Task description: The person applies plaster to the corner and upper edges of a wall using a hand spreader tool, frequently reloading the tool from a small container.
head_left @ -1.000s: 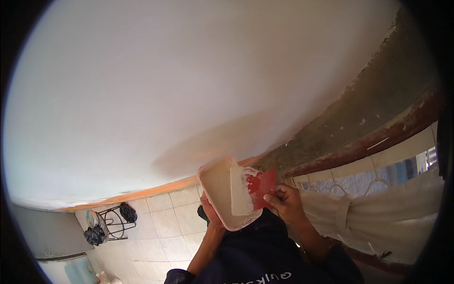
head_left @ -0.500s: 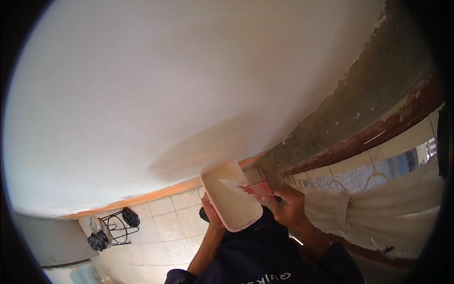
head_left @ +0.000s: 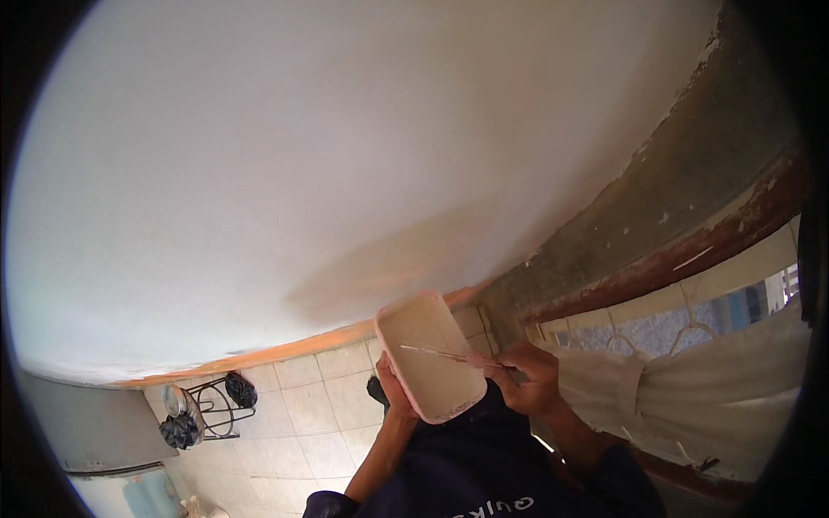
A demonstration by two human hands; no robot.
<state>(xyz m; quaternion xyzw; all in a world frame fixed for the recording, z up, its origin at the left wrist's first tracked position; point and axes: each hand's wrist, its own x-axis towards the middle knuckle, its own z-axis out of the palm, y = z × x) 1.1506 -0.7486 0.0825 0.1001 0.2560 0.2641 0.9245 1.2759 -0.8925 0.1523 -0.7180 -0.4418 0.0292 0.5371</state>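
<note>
A pink rectangular plastic tray (head_left: 421,321) with an off-white paste in it sits in front of my body, held along its left side by my left hand (head_left: 395,387). My right hand (head_left: 527,377), at the tray's right side, is closed on a putty knife (head_left: 462,356) with a reddish handle, now seen almost edge-on, its pale blade reaching over the paste inside the tray. Whether the blade touches the paste I cannot tell.
A white wall (head_left: 302,155) fills the top, with an orange strip at its foot and bare grey render at right. Tiled floor (head_left: 306,414) holds a metal stand (head_left: 223,413) with black bags. A grey appliance (head_left: 86,423) is at left, a curtained window (head_left: 682,388) at right.
The putty knife has turned from showing its broad, paste-coated red face to lying almost edge-on over the tray. The tray has shifted a little to the right in my left hand's hold.
</note>
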